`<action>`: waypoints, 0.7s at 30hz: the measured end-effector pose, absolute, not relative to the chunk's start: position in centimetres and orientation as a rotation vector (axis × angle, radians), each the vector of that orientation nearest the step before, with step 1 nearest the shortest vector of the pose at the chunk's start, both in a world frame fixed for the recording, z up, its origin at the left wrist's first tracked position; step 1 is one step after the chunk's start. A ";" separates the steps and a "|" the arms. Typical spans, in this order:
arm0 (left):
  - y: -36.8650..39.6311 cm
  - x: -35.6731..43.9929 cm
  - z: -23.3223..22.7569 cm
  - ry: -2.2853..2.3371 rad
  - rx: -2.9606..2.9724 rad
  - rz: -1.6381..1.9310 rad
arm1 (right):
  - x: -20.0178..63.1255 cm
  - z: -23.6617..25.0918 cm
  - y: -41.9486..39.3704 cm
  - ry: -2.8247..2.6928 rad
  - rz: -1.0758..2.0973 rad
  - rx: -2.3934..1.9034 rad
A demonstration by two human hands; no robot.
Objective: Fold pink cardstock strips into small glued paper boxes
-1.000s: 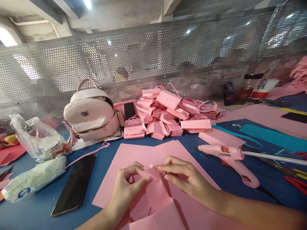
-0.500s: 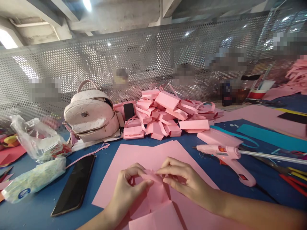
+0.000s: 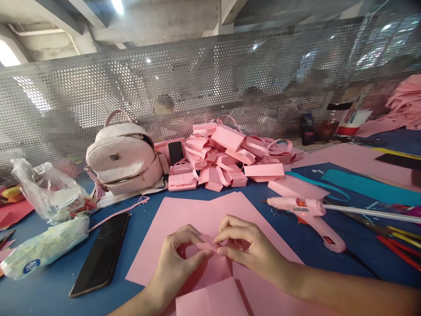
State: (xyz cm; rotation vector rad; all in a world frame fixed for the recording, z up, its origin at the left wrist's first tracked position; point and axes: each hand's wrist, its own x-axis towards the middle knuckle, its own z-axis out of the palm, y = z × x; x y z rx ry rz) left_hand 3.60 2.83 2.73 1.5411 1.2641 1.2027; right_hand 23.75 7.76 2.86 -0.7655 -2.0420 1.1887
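Note:
Between my hands is a folded pink paper piece (image 3: 215, 271), box-like in its lower part, with a narrow flap at its top. My left hand (image 3: 179, 259) is closed on the left end of that flap, thumb in front and fingers behind. At the flap's right end my right hand (image 3: 245, 243) pinches with thumb and fingers, close to the left fingertips. Flat pink paper sheets (image 3: 164, 230) lie under the folded piece on the blue table (image 3: 138, 259). The near edge of the piece runs out of view at the bottom.
To the right lies a pink glue gun (image 3: 305, 213) with a glue stick, beside red-handled pliers (image 3: 397, 252). Behind is a heap of folded pink paper boxes (image 3: 220, 151), next to a pale backpack (image 3: 121, 158). A phone (image 3: 101, 256) and tissue pack (image 3: 46, 248) are at left.
My right fingers have shifted slightly left and closed in on the flap. The flap now looks folded down into a narrower strip. My left hand keeps its hold.

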 end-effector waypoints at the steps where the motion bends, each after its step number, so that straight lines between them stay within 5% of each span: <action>1: 2.8 3.6 2.7 1.268 1.542 1.203 | 23.7 2.9 7.7 -2.036 1.196 -0.778; 21: 2.8 3.6 2.6 1.297 1.667 1.249 | 22.7 4.5 7.5 -1.770 1.634 -0.901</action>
